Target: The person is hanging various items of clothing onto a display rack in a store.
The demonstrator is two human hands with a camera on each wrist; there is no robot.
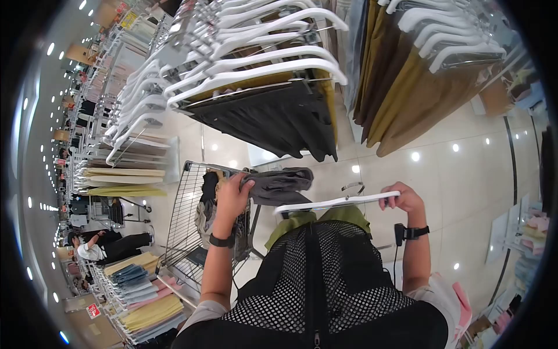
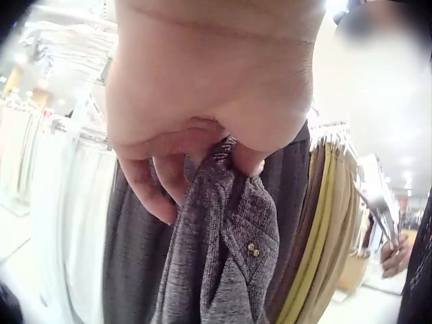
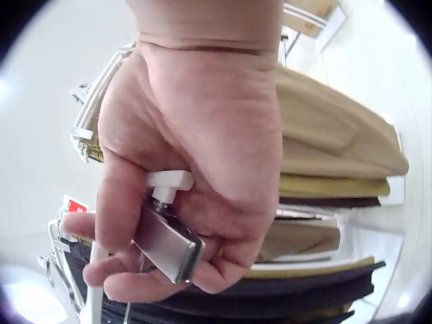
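Observation:
My left hand [image 1: 232,200] pinches a dark grey garment [image 1: 282,185] between thumb and fingers above the cart's edge. In the left wrist view the gathered grey cloth [image 2: 216,236] hangs from the left hand [image 2: 209,88], with small gold dots on it. A white hanger [image 1: 337,203] lies level in front of my body, its right end gripped by my right hand [image 1: 404,200]. The right wrist view shows the right hand [image 3: 202,135] curled round the hanger's end, with its metal clip [image 3: 169,246] by the palm. No garment hangs on the hanger.
A wire cart [image 1: 186,218] with clothes in it stands at the left. Racks of dark trousers [image 1: 267,116] and brown trousers [image 1: 418,87] are ahead. A person [image 1: 110,247] is at the far left, near folded clothes on hangers [image 1: 145,285].

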